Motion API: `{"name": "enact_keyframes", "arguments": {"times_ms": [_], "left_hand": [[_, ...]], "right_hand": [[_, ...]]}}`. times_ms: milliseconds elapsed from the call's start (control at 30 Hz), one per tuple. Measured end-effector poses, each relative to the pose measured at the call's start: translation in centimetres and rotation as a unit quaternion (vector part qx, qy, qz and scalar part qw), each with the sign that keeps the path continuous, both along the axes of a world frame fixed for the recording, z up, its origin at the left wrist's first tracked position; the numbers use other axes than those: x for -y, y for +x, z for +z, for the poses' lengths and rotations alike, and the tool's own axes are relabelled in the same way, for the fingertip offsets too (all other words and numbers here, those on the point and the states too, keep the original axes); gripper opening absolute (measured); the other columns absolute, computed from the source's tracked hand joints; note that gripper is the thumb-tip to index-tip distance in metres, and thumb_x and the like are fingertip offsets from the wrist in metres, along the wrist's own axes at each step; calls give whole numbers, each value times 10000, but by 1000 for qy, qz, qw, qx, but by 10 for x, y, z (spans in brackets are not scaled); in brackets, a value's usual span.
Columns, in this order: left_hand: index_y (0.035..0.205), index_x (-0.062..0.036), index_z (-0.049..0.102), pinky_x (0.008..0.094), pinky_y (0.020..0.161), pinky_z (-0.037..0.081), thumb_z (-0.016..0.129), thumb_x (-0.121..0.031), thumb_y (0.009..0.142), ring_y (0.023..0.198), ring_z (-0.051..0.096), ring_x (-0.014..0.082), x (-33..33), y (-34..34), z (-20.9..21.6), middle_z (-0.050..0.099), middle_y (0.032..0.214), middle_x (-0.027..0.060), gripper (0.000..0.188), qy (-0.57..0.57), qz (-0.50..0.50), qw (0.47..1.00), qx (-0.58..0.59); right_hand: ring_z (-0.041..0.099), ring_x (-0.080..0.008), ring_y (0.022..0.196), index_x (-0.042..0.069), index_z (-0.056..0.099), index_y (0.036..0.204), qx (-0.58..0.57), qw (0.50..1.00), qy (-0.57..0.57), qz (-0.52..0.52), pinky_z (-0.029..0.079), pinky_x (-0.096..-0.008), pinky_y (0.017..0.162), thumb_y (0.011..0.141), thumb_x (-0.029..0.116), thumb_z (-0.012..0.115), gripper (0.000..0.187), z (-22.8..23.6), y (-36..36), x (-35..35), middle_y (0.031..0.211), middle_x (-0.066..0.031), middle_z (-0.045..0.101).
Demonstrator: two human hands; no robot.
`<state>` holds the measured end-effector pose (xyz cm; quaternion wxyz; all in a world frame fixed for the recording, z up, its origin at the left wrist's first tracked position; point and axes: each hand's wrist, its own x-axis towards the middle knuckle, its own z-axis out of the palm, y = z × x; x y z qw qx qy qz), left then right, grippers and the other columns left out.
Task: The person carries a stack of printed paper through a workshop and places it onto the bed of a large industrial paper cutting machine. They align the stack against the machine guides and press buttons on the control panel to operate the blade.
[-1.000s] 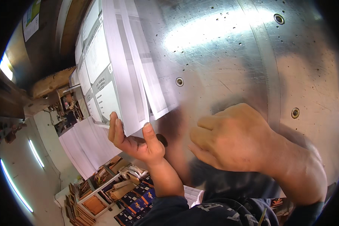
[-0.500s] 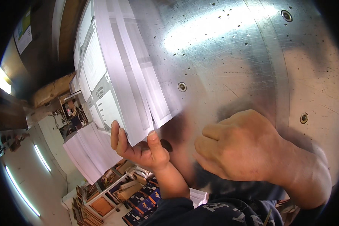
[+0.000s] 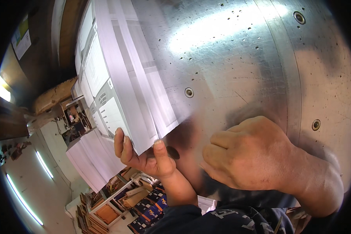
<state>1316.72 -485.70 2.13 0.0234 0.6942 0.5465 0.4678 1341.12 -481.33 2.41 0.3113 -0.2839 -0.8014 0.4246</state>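
The stack of printed sheets (image 3: 121, 89) lies on the scratched steel tabletop (image 3: 238, 58), running from its far edge to its near-left edge, where the corner overhangs. The left hand (image 3: 146, 156) sits at that near corner: fingers curled under the sheets, thumb pressed on top, so the grip is pinching the corner of the stack rather than spread.

The right hand (image 3: 247, 156) rests just right of the stack on the bare steel, knuckles up and fingers folded loosely under; whether it holds anything I cannot tell, and it appears apart from the paper.

To handle the stack well, a firm pinch across all layers seems wise, keeping the edges flush so no sheet fans out. Below the tabletop, more paper stacks (image 3: 91, 160) sit on the floor.
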Motion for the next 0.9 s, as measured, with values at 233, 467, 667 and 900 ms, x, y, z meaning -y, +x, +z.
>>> {"name": "enact_keyframes", "arguments": {"times_ms": [233,467,667,900], "left_hand": [[1275,-68,422,436,1077,412,630,-95,827,1298,413,267,0,1,4,347,1413,145,495,-17,-3,1000,-5],[1276,-77,424,445,1087,398,627,-78,809,1299,409,266,1,2,3,336,1419,140,509,-21,0,1000,6],[1276,-78,426,453,1095,387,624,-69,799,1303,404,267,1,6,4,333,1424,131,517,-27,7,1000,12],[1272,-77,426,458,1097,381,626,-80,797,1304,400,271,1,6,4,331,1424,136,515,-29,9,999,19]], "right_hand": [[544,-179,494,115,490,624,4,1000,-3,5,456,-315,441,734,190,677,229,1,0,0,614,-18,466],[534,-165,490,116,490,619,2,1000,-4,8,452,-304,437,730,181,680,229,2,0,-2,610,-14,459],[532,-163,490,118,491,612,2,1000,-4,0,452,-302,436,728,183,681,232,2,0,-2,608,-13,457],[533,-164,490,119,494,610,2,1000,-1,-4,450,-303,435,726,184,681,230,2,0,-1,612,-13,459]]}}
